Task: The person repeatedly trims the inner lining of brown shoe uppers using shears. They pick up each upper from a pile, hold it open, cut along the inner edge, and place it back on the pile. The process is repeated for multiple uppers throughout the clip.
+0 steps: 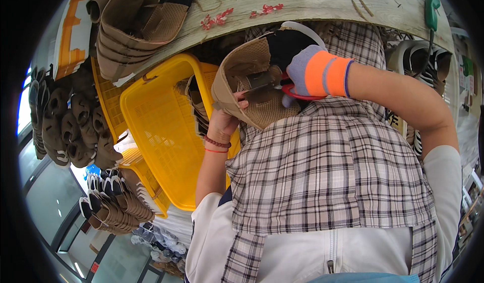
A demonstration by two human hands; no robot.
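Note:
A brown mesh shoe upper (275, 112) with a dark lining and a white edge is held over my lap, just below the table edge. My left hand (227, 120) grips its left side, fingers curled over into the opening. My right hand (312, 72), in a grey and orange knitted glove, is closed around red-handled scissors (301, 95). Their metal blades point left into the upper, near the fingertips of my left hand. Exactly what lies between the blades is too small to make out.
Several nested brown uppers (133, 38) are stacked on the pale wooden table (312, 3) at far left. A yellow plastic basket (164, 136) leans left of my lap. More uppers (118, 202) are gathered at lower left. A green-handled tool (431, 11) lies at the table's right end.

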